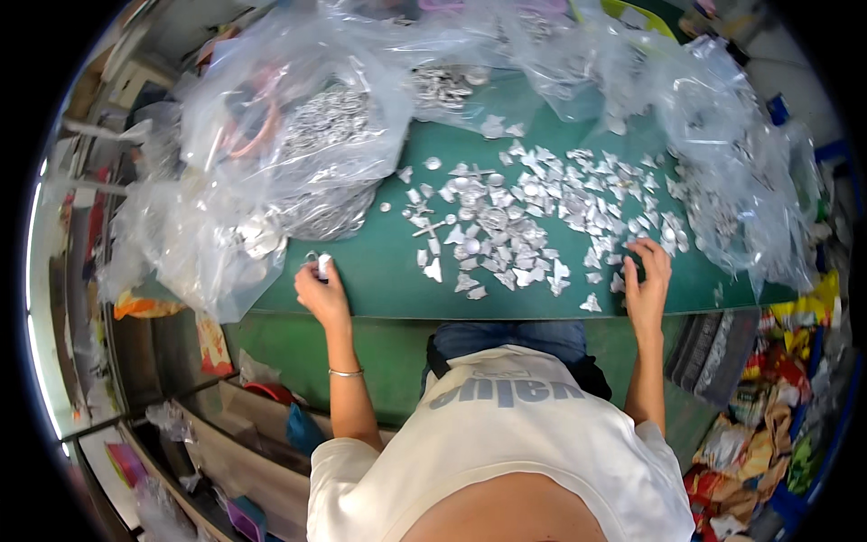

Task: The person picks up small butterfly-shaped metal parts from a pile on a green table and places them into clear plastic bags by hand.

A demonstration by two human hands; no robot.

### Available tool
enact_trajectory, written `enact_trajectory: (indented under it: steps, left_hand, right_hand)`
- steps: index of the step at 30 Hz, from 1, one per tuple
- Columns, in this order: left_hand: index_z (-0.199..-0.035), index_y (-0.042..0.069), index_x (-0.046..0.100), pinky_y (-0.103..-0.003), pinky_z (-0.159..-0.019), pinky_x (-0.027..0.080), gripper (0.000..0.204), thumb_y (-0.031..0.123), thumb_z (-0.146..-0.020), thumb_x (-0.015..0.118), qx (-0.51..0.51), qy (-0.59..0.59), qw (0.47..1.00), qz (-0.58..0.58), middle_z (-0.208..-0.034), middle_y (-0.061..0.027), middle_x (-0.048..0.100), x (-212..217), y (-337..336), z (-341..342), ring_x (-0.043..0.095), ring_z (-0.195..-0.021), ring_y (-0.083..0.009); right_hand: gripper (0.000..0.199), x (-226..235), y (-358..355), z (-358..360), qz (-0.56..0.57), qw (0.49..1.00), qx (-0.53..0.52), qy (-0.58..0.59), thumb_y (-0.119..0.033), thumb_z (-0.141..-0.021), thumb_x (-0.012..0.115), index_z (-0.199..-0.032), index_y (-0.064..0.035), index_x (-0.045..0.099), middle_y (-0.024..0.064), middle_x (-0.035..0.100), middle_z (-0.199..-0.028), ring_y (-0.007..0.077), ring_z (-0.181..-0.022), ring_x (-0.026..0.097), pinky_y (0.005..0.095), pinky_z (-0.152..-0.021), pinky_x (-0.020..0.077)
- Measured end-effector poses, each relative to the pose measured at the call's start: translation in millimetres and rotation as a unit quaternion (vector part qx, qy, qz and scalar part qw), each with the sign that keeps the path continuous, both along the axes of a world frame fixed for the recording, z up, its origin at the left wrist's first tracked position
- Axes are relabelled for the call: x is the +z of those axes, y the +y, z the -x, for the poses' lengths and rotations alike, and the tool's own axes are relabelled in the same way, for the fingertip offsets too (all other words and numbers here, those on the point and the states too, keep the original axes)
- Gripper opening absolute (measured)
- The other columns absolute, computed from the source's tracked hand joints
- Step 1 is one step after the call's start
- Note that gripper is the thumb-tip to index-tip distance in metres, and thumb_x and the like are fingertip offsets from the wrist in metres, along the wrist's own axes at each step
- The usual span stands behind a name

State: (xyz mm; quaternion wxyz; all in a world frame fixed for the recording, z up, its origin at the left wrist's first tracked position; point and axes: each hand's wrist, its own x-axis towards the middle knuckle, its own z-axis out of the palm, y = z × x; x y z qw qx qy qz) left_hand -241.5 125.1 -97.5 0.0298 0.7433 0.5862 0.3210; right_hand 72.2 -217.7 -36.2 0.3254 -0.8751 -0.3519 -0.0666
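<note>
My left hand [321, 291] is closed at the table's near edge, left of the loose pieces. A small white and silvery bit [322, 265] shows at its fingertips; its kind is too small to tell. My right hand [649, 271] rests at the right end of the loose pieces, fingers bent and apart, thumb away from the forefinger. Nothing shows between them. Just left of its thumb lies a small silvery piece [618, 283]. Many flat silver-grey pieces [501, 226], some round, some star-like or angular, are spread over the green table [379, 280].
Large clear plastic bags of silvery pieces stand at the left [325, 117] and right [722, 163], with more along the back. A yellow-green basket [637, 16] is at the far right. Drawers [248, 429] stand below left; colourful wrappers [768, 406] fill the lower right.
</note>
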Motion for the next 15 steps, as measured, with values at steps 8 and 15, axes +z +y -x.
enact_trajectory:
  steps: [8,15]
  left_hand:
    - [-0.089,0.006,0.058,-0.04,-0.078,0.036,0.022,0.02,-0.076,0.067,-0.016,-0.008,1.0,0.024,-0.091,-0.0083,0.054,-1.1,-14.9,-14.4,0.051,-0.091,-0.0276]
    - [-0.103,0.006,0.053,-0.044,-0.083,0.035,0.039,0.025,-0.073,0.07,0.035,-0.019,0.999,-0.004,-0.109,-0.0151,0.045,6.7,-6.6,-14.6,0.043,-0.102,-0.0325]
  right_hand:
    - [0.022,-8.9,8.8,-5.5,-0.005,0.999,0.033,0.02,-0.006,-0.079,0.057,-0.101,-0.0014,0.058,0.0137,0.052,-0.111,0.0317,-0.105,0.046,0.0394,-0.092,0.0333]
    - [0.028,-23.6,-9.6,-22.9,0.031,0.999,0.0,-0.017,-0.013,-0.082,0.057,-0.108,-0.0024,0.056,0.0143,0.051,-0.115,0.0321,-0.108,0.046,0.0393,-0.092,0.0333]
